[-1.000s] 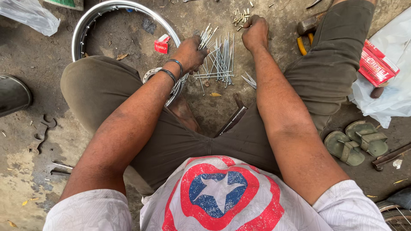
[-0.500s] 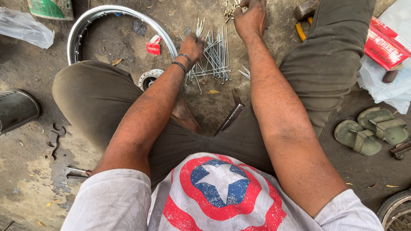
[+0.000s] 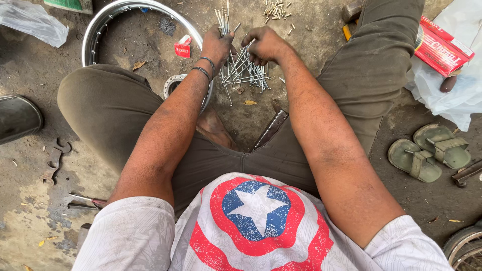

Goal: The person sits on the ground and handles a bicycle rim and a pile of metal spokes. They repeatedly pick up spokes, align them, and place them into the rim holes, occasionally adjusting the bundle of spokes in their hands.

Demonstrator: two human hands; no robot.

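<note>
Since half a second ago, both hands have drawn together over the spokes. Largest nearby, the wheel rim (image 3: 95, 30) lies on the concrete floor (image 3: 30, 216) left of the pile; the hub (image 3: 173, 85) sits against the left forearm. Left hand (image 3: 217, 46) clenches a bundle of spokes (image 3: 243, 73) upright; right hand (image 3: 263, 46) pinches loose ones from the heap. Tangled spokes could snag and scatter toward the small nipples (image 3: 275, 10), judging by how crossed they lie.
</note>
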